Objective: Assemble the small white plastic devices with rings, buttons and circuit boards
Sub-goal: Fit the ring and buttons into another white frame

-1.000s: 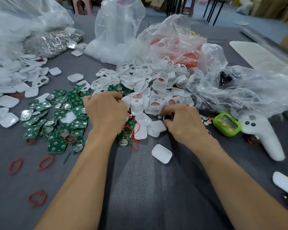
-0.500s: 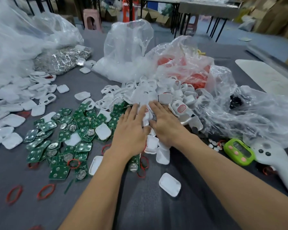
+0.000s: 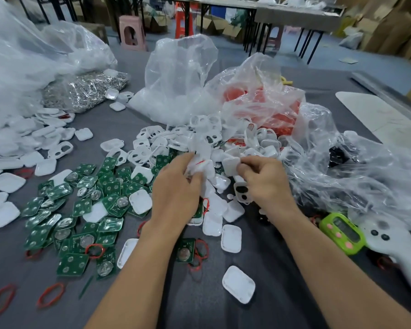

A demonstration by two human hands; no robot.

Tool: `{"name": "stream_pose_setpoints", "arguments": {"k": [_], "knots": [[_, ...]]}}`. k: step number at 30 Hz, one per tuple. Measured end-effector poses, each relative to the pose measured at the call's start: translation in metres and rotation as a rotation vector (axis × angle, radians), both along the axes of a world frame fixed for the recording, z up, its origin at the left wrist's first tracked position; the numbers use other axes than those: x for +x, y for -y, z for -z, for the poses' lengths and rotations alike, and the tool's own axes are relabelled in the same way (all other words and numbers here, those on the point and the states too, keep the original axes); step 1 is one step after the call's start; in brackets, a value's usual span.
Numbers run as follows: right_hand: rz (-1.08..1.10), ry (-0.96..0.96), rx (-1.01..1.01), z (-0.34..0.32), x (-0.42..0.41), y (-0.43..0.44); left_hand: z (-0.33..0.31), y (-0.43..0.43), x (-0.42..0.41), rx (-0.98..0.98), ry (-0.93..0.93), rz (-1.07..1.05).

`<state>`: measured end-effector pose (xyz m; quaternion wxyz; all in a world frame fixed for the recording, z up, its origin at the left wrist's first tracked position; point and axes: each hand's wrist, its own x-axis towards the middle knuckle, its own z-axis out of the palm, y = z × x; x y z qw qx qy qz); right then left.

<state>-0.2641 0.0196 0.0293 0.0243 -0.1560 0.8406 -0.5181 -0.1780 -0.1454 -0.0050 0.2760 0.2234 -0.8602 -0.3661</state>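
- Head view: left hand (image 3: 176,188) clutches several shells (image 3: 199,163) above the pile (image 3: 166,143).
- Beside it, right hand (image 3: 265,180) pinches one lid (image 3: 230,165).
- Green boards (image 3: 81,210) lie left of them on the table (image 3: 211,312).

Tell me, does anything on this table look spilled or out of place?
Loose parts cover the table: green circuit boards heaped at the left, white shells piled mid-table by the plastic bags, red rings strewn near the front edge. Nothing looks broken.

Both bare forearms reach forward side by side, backs of the hands up, the left hand (image 3: 176,193) curling its fingers round a blurred white piece (image 3: 199,163), the right hand (image 3: 266,184) pinching a white shell (image 3: 231,166) between thumb and fingers.
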Motion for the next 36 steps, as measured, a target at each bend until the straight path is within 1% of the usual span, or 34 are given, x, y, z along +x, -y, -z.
{"name": "stream_pose_setpoints", "arguments": {"k": [2, 5, 7, 9, 10, 11, 12, 14, 15, 18, 19, 21, 23, 24, 25, 26, 27, 28, 29, 30, 31, 33, 36], "knots": [[0.004, 0.187, -0.196, 0.005, 0.005, -0.003, -0.005, -0.005, 0.002, -0.072, -0.009, 0.019], [0.004, 0.302, -0.318, 0.017, 0.013, -0.003, -0.009, -0.016, 0.006, -0.163, -0.062, 0.051], [0.023, 0.319, -0.357, 0.022, 0.015, -0.003, -0.012, -0.026, 0.009, -0.248, -0.155, 0.063], [0.009, 0.244, -0.366, 0.026, 0.014, -0.007, -0.013, -0.033, 0.009, -0.368, -0.230, 0.051], [-0.008, 0.183, -0.342, 0.027, 0.014, -0.011, -0.014, -0.035, 0.009, -0.410, -0.230, 0.041], [-0.004, 0.095, -0.264, 0.027, 0.014, -0.016, -0.014, -0.035, 0.009, -0.435, -0.205, 0.032], [0.024, -0.017, -0.138, 0.026, 0.015, -0.022, -0.013, -0.035, 0.009, -0.432, -0.159, 0.025], [0.103, -0.246, 0.146, 0.020, 0.017, -0.033, -0.011, -0.033, 0.008, -0.341, -0.057, 0.025], [0.093, -0.296, 0.252, 0.018, 0.019, -0.036, -0.011, -0.031, 0.007, -0.286, -0.028, 0.034], [-0.086, -0.275, 0.544, 0.016, 0.028, -0.032, -0.011, -0.029, 0.006, -0.217, -0.043, 0.018], [-0.107, -0.273, 0.581, 0.017, 0.031, -0.029, -0.011, -0.029, 0.006, -0.203, -0.055, 0.007], [-0.060, -0.316, 0.537, 0.018, 0.032, -0.026, -0.013, -0.029, 0.007, -0.164, -0.058, 0.000], [0.059, -0.350, 0.380, 0.017, 0.031, -0.030, -0.017, -0.033, 0.010, -0.162, -0.050, 0.027], [0.120, -0.325, 0.255, 0.017, 0.031, -0.033, -0.020, -0.036, 0.012, -0.157, -0.028, 0.043], [0.159, -0.275, 0.098, 0.016, 0.032, -0.034, -0.023, -0.039, 0.013, -0.113, -0.001, 0.066], [0.166, -0.205, -0.065, 0.015, 0.033, -0.035, -0.024, -0.043, 0.012, 0.012, 0.011, 0.101], [0.149, -0.140, -0.205, 0.013, 0.036, -0.033, -0.025, -0.046, 0.010, 0.223, -0.002, 0.150], [0.116, -0.118, -0.294, 0.011, 0.040, -0.031, -0.027, -0.048, 0.008, 0.480, -0.022, 0.202], [0.077, -0.150, -0.319, 0.010, 0.044, -0.028, -0.030, -0.050, 0.006, 0.731, -0.041, 0.247], [0.040, -0.202, -0.307, 0.008, 0.047, -0.026, -0.033, -0.050, 0.005, 0.927, -0.057, 0.288], [0.012, -0.251, -0.285, 0.008, 0.049, -0.024, -0.035, -0.048, 0.003, 1.055, -0.069, 0.322], [-0.031, -0.312, -0.251, 0.010, 0.052, -0.022, -0.037, -0.042, 0.004, 1.206, -0.097, 0.376], [-0.024, -0.390, -0.152, 0.010, 0.061, -0.019, -0.039, -0.033, 0.007, 1.273, -0.075, 0.416]]}}
